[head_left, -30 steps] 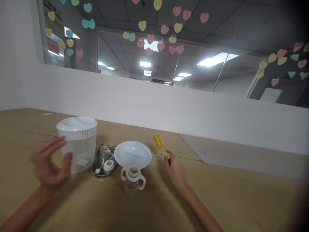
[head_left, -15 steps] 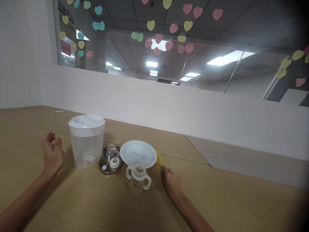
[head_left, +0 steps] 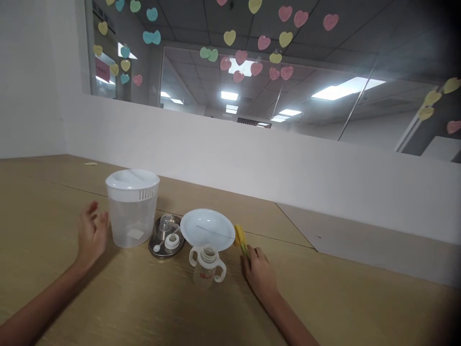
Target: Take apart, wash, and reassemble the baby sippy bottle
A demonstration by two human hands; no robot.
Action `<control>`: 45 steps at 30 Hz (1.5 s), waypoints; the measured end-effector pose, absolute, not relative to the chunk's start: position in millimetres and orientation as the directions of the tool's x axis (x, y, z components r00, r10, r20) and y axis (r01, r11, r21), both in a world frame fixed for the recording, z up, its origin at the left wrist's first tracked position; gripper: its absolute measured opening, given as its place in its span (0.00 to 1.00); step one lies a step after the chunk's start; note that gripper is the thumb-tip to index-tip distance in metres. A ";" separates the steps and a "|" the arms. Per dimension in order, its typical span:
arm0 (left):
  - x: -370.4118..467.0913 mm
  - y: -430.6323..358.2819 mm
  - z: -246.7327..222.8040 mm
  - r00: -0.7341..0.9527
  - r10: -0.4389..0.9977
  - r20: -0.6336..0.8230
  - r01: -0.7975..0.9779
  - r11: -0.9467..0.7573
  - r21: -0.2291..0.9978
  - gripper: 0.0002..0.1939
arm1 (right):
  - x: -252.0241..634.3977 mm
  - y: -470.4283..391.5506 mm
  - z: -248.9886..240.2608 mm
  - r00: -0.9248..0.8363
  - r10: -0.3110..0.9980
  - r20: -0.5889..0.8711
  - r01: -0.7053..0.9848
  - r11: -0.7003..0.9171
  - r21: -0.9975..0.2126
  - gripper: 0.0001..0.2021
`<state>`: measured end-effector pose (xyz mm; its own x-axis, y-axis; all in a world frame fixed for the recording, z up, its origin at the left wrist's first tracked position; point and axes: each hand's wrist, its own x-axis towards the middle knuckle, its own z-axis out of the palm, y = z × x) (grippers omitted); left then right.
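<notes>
My right hand [head_left: 261,274] is closed around the green handle end of a brush with a yellow head [head_left: 240,235], which lies on the table beside a white bowl [head_left: 207,228]. My left hand [head_left: 92,235] is raised with its fingers apart and nothing in it, left of a clear plastic bucket with a white lid [head_left: 133,209]. Between the hands stands an uncapped baby bottle [head_left: 207,269] with two handles, in front of the bowl. A small metal tray [head_left: 157,245] holds a clear cap [head_left: 166,222], a white ring [head_left: 172,241] and a thin white-ended piece.
All of it stands on a brown tabletop [head_left: 144,302] with seams. A white wall [head_left: 216,154] rises behind, below a window with heart-shaped notes. A small pale scrap [head_left: 90,164] lies at the back left.
My left hand has moved right, nearer the bucket. My right hand has shifted slightly right, and more of the brush's yellow head shows. The camera view has shifted a little.
</notes>
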<state>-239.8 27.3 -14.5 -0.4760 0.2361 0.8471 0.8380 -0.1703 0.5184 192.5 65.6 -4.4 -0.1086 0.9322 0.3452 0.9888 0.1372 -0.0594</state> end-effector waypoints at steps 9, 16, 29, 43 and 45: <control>-153.0 15.4 15.4 0.572 0.033 0.820 0.708 -0.525 -0.473 0.19 | 175.3 85.6 41.3 -0.081 0.824 0.561 0.934 0.260 -0.246 0.19; -86.3 2.4 11.5 0.531 0.163 0.831 0.629 -0.733 -0.259 0.21 | 152.7 81.9 35.0 -0.169 0.799 0.577 0.940 0.307 -0.150 0.18; -40.3 -1.1 -8.8 0.413 0.491 0.767 0.677 -0.729 0.102 0.20 | 169.1 83.7 22.3 -0.028 0.992 0.126 0.997 0.036 -0.063 0.21; -32.3 8.5 -14.3 0.236 0.517 0.823 0.693 -0.683 0.231 0.16 | 175.5 92.2 10.0 -0.104 0.991 0.079 0.990 0.111 -0.089 0.30; -32.3 7.5 -14.6 0.201 0.537 0.819 0.690 -0.671 0.271 0.16 | 173.7 91.5 10.2 -0.118 0.985 0.122 0.981 0.135 -0.136 0.30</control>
<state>-32.3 7.5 -14.6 0.2007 0.5374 0.8191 0.6898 -0.6712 0.2714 173.7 91.5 10.2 -0.1185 0.9854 0.1219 0.9814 0.1349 -0.1364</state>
